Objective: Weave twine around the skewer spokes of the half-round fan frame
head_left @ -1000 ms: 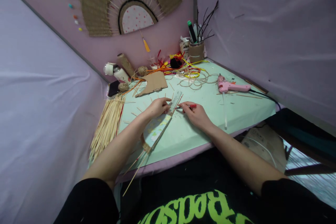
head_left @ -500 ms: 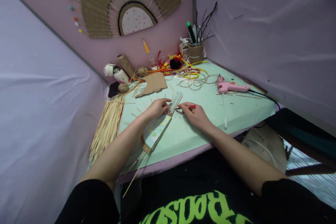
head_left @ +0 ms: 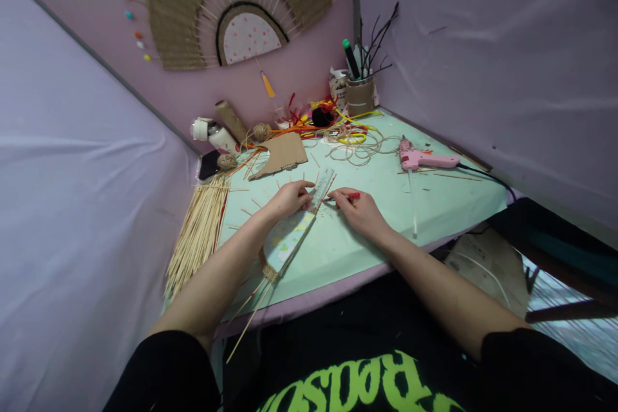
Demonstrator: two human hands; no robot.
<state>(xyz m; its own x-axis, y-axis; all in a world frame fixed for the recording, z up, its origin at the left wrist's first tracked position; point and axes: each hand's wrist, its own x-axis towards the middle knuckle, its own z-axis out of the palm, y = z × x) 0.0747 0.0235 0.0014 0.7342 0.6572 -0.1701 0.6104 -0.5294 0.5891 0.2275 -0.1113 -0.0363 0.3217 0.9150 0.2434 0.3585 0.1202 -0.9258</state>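
My left hand (head_left: 292,198) is closed on a pale ruler (head_left: 324,184), its fingers bent at the ruler's left edge. Beneath that forearm lies a curved craft piece (head_left: 288,241) with a light patterned face and twine-wrapped brown edging; thin sticks stick out around it. Two longer sticks (head_left: 248,325) reach past the table's front edge. In a pinch grip, my right hand (head_left: 361,211) has a red-ended pen (head_left: 354,196), its tip beside a stick with red marks (head_left: 333,179), along the ruler's right side. The left palm is hidden.
On the left lies a large bundle of thin sticks (head_left: 196,238). Cut cardboard (head_left: 282,156), coiled cord (head_left: 357,145), a bottle (head_left: 222,140) and a pot of twigs (head_left: 360,96) stand or lie farther back. A pink glue gun (head_left: 425,159) rests right, its cable trailing off.
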